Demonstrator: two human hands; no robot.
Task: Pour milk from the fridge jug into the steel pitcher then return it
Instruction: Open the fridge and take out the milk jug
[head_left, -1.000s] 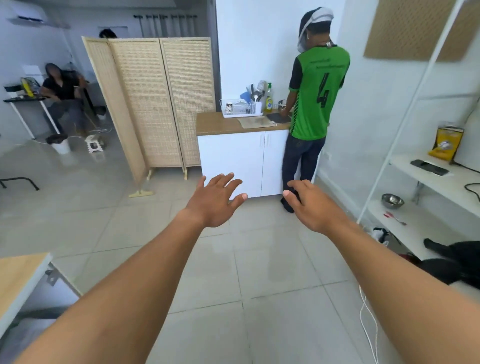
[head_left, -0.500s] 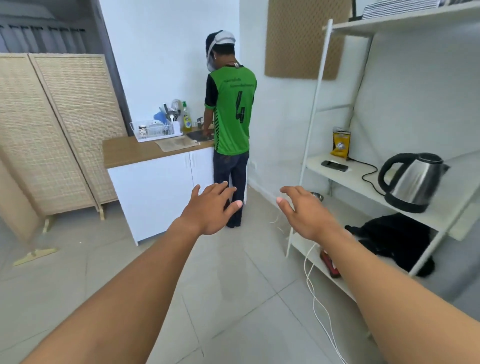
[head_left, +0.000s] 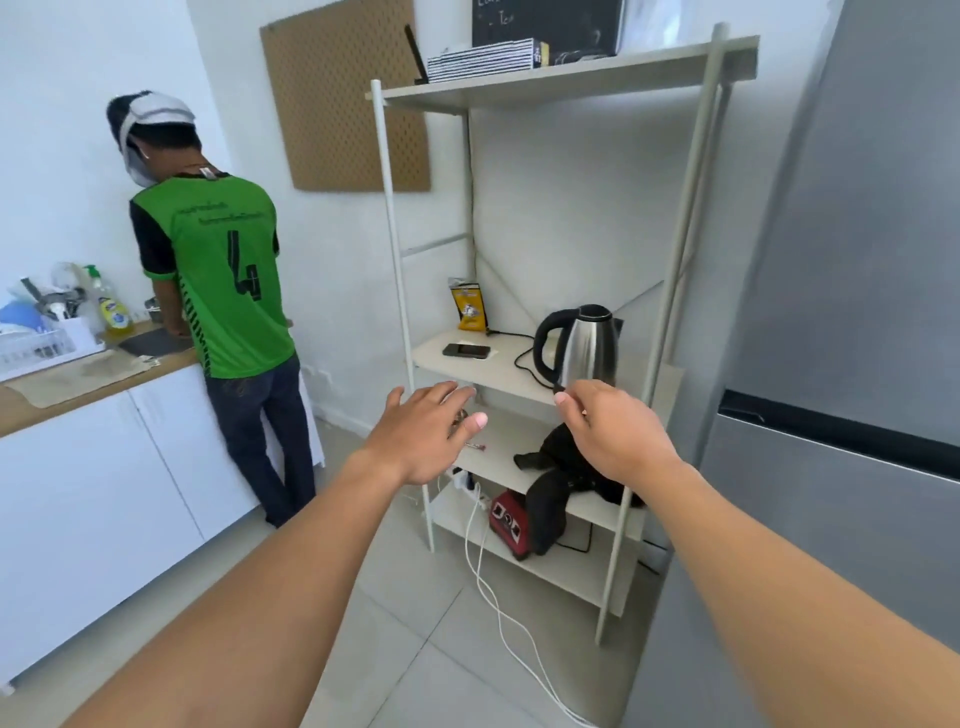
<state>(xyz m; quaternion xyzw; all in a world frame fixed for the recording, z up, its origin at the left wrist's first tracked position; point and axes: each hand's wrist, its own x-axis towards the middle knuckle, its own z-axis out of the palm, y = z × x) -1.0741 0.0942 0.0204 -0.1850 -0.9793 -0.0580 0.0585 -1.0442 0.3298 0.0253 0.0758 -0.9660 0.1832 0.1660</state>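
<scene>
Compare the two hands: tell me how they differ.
The left hand is spread flat, fingers fanned; the right hand has its fingers curled loosely. The left hand covers the shelf's edge; the right hand covers the kettle's base. Both are empty, held forward, backs up.

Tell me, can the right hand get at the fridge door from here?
Probably yes. The right hand is empty and held out in front of the shelf unit, with the closed fridge just to its right and nothing between them. No door handle is visible, though.

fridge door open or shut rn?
Shut. The fridge doors sit flush, only a dark seam between them; both hands are empty, short of it.
</scene>
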